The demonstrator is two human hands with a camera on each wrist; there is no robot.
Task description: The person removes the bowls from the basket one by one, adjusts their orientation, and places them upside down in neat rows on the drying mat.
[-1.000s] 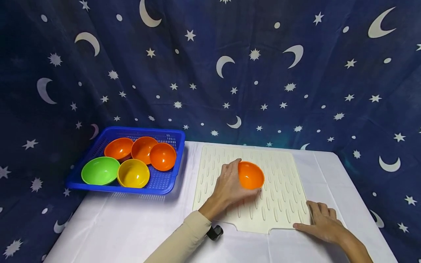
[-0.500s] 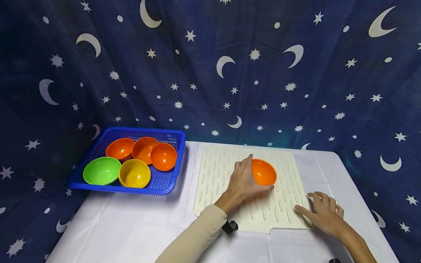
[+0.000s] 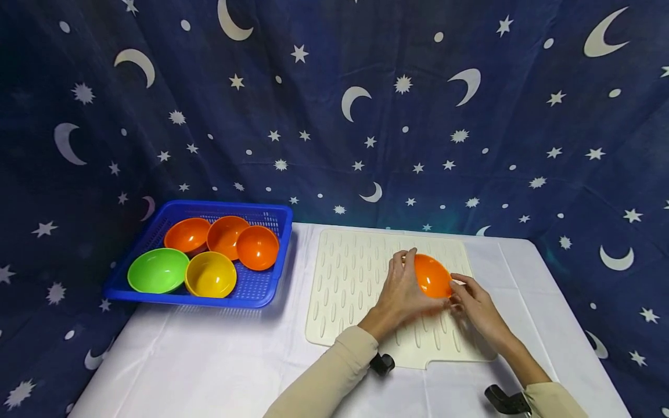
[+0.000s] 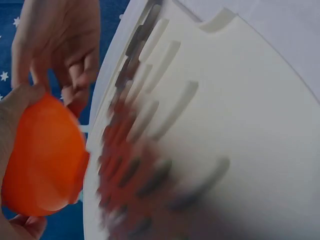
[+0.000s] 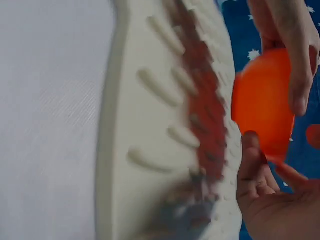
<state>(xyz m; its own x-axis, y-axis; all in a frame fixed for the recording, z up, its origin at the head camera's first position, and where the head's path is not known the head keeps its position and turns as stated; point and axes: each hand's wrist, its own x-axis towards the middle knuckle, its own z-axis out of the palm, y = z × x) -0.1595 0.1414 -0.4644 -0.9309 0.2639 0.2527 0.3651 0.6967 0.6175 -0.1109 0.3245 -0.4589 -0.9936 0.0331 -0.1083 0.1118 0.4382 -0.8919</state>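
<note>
An orange bowl is held over the right part of the cream ribbed mat. My left hand grips it from the left, the thumb low on the near side and the fingers at the far rim. At its right edge, my right hand pinches the rim between thumb and fingers. In the right wrist view the right thumb overlaps the bowl's lower end. The left wrist view shows the bowl tilted, with a blurred red reflection on the mat.
At the left of the white table stands a blue perforated basket. It holds several bowls: a green bowl, a yellow bowl and orange bowls. Behind hangs a dark blue curtain with moons and stars.
My left hand has carried the orange bowl rightward over the mat. My right hand has left the mat's right edge and come up to the bowl's right rim.
</note>
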